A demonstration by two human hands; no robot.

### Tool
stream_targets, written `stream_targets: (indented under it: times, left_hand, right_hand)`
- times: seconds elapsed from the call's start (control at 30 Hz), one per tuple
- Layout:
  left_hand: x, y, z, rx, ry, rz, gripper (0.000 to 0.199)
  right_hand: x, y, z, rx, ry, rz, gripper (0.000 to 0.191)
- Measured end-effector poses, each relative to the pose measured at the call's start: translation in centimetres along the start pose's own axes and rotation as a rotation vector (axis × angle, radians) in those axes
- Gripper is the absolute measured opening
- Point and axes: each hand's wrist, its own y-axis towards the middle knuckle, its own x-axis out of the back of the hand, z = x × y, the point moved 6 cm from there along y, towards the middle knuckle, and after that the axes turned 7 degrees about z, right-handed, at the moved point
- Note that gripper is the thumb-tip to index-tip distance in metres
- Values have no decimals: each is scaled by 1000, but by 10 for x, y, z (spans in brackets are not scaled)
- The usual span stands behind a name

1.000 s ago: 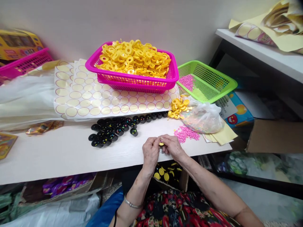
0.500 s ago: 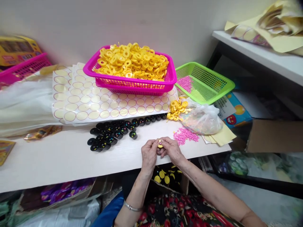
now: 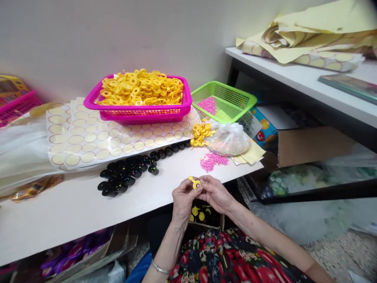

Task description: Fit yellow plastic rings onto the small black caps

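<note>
Between my two hands is a small yellow ring piece [image 3: 196,183] with a tab and a pink centre. My left hand [image 3: 184,196] pinches it from the left, and the fingers of my right hand [image 3: 214,192] close on its right side. Both hands are over the table's front edge. Pink beads [image 3: 212,161] lie on the table just beyond them, with a small heap of yellow ring pieces [image 3: 201,133] behind. To the left stand several black cups [image 3: 118,177] with coloured bits inside.
A pink basket [image 3: 144,112] heaped with yellow rings stands on sticker sheets [image 3: 88,145]. Right of it are a green basket [image 3: 232,116] and a plastic bag [image 3: 231,141]. An open box with yellow discs [image 3: 202,216] sits below my hands.
The view has turned to the right. The yellow piece has been tilted so its tab shows above my left fingers, and my right hand has opened out slightly.
</note>
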Motion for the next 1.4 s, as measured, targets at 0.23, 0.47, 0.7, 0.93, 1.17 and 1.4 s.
stream_targets:
  times: [0.23, 0.47, 0.7, 0.93, 1.17, 1.4]
  left_hand:
    - [-33, -21, -6, -23, 163, 129, 28]
    - [-58, -42, 6, -74, 191, 128, 25]
    - [-77, -48, 34, -84, 322, 239, 29]
    - [-99, -58, 26, -114, 429, 450, 35]
    - [-121, -65, 19, -93, 499, 720, 29]
    - [-128, -69, 18, -240, 567, 746, 31]
  right_hand:
    - [12, -33, 12, -7, -22, 17, 28]
    - [34, -61, 18, 96, -61, -102, 26]
    - [58, -86, 9, 176, 151, -126, 20]
    - [69, -106, 12, 39, 149, -43, 26]
    - [90, -107, 23, -141, 40, 153, 38]
    - [89, -111, 33, -117, -64, 303, 39]
